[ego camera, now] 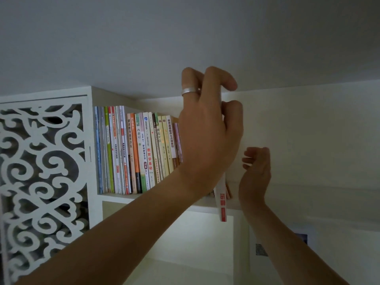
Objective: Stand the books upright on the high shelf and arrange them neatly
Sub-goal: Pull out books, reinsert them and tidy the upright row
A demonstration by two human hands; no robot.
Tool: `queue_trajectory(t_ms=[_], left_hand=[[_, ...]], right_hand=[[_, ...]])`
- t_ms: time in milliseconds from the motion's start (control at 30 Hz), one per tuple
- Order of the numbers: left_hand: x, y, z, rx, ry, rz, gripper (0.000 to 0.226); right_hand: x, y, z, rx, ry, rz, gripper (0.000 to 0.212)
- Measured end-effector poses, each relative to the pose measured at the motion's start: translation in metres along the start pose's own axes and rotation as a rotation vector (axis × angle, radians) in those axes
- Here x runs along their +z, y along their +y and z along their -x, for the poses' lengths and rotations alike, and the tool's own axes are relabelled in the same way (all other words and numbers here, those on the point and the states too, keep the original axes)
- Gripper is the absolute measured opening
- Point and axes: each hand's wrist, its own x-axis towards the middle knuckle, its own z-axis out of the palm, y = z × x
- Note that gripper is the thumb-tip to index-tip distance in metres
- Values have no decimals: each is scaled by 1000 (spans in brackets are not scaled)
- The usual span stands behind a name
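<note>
Books (pixel 144 151) stand upright as the left hand (pixel 207 128) grips a white book (pixel 222 204) overhanging the shelf (pixel 115 197); right hand (pixel 256 173) loosely curled, empty; a slip risks a fall.

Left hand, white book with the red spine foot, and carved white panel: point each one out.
left hand (pixel 207 132): head view, back of the hand.
white book (pixel 223 204): head view, red lower spine.
carved white panel (pixel 41 171): head view, scrollwork middle.

Books (pixel 139 149) stand upright in a row on the shelf (pixel 115 196); a white-red book (pixel 223 204) overhangs its edge.
</note>
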Motion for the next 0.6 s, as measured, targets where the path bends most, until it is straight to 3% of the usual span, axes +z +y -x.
queue_trajectory(t_ms=[133,300,467,600], left_hand=[[21,8,4,106,35,21,16],[62,-31,22,27,7,11,12],[80,-82,53,-96,-105,-62,14],[77,-99,67,-157,-141,-131,18]], right_hand=[[-19,-25,-3,-248,-70,-33,47],[-41,-27,2,-592,-496,199,44],[-50,-12,6,-315,-820,541,45],[-41,-6,6,-160,-917,686,66]])
